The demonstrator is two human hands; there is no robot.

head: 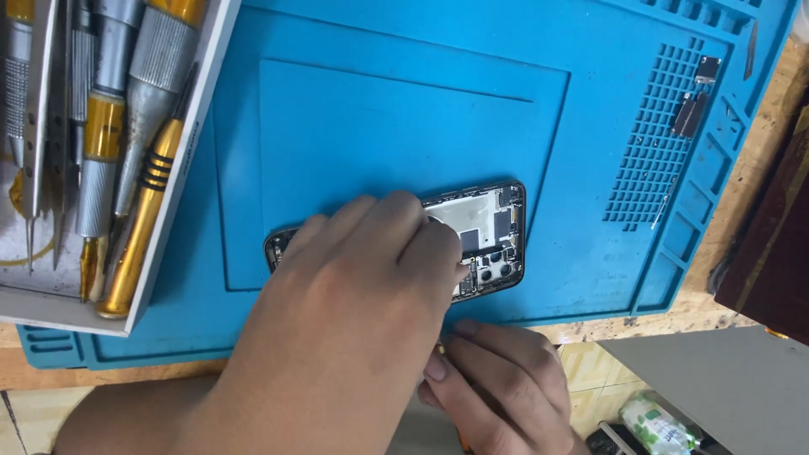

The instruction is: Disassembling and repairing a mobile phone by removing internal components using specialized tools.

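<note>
1. Two hands are at work near the front edge of the blue mat (379, 101). The left hand (345, 320) lies flat over an opened phone (493, 236) and presses it down. The right hand (497, 379) is below it, pinched shut on a thin tool with a gold tip (440, 346); most of that tool is hidden
2. The phone lies flat on the mat, close to its front edge, with its back off and tiny parts showing
3. I think the phone is light, stiff and easy to break inside. It looks safest to hold it by its dark rim, not by the small parts
4. A white tray (181, 160) sits on the mat's left corner, full of silver and gold screwdrivers (139, 219)
5. Small dark metal bits (691, 109) rest by the mat's right edge
6. A white and green packet (661, 425) lies low on the right, off the mat
</note>
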